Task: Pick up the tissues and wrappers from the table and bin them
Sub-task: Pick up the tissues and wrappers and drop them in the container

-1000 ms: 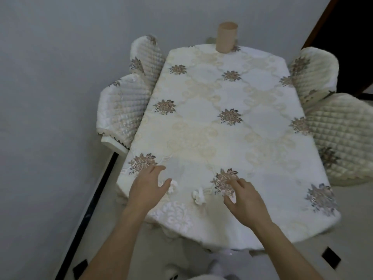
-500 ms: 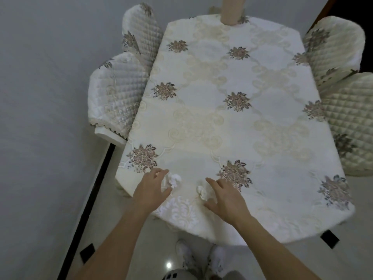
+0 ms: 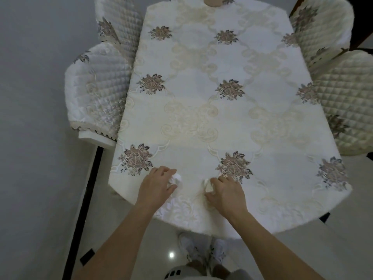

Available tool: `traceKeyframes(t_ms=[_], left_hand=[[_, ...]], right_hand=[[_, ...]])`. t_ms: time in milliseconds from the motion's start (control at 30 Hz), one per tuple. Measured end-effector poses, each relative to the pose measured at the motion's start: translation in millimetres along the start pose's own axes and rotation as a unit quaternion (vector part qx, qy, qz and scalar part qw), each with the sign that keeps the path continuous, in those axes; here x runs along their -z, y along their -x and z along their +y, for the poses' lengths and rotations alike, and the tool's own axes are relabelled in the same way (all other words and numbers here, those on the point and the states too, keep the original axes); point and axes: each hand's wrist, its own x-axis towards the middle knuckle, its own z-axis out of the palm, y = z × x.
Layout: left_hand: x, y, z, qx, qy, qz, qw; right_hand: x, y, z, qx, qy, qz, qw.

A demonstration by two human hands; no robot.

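Two crumpled white tissues lie at the near edge of the table (image 3: pixel 201 110), which wears a cream cloth with embroidered flowers. My left hand (image 3: pixel 155 185) curls its fingers and thumb around the left tissue (image 3: pixel 175 179), which rests on the cloth. My right hand (image 3: pixel 226 191) has closed its fingers and thumb on the right tissue (image 3: pixel 209 185); only the tissue's left part shows past the fingers. No bin is in view.
Quilted cream chairs stand on the left (image 3: pixel 96 91) and on the right (image 3: pixel 339 102) of the table. A tan cylinder (image 3: pixel 214 0) stands at the far end, cut off by the frame. A grey wall runs along the left. My feet (image 3: pixel 201 251) show under the near edge.
Both hands slid inward onto the tissues and closed on them; a second ago they lay flat on the cloth beside them. My head has tilted further down.
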Motion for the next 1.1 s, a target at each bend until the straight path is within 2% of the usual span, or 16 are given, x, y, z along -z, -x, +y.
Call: traceKeyframes(t_ms=[300, 533, 667, 800, 1100], left_hand=[[-14, 5, 2, 0.0, -0.014, 0.028, 1.0], [-6, 4, 25, 0.026, 0.055, 0.061, 0.996], [19, -9, 58, 0.054, 0.159, 0.101, 0.981], [56, -22, 96, 0.049, 0.259, 0.145, 0.954], [117, -34, 168, -0.014, 0.269, 0.248, 0.931]], right_hand=[[1, 17, 3, -0.042, 0.007, 0.035, 0.998], [21, 15, 11, -0.063, -0.082, 0.081, 0.991], [53, 13, 18, -0.077, -0.171, 0.107, 0.976], [98, 6, 27, -0.086, -0.237, 0.132, 0.959], [186, 10, 51, -0.031, -0.288, 0.263, 0.92]])
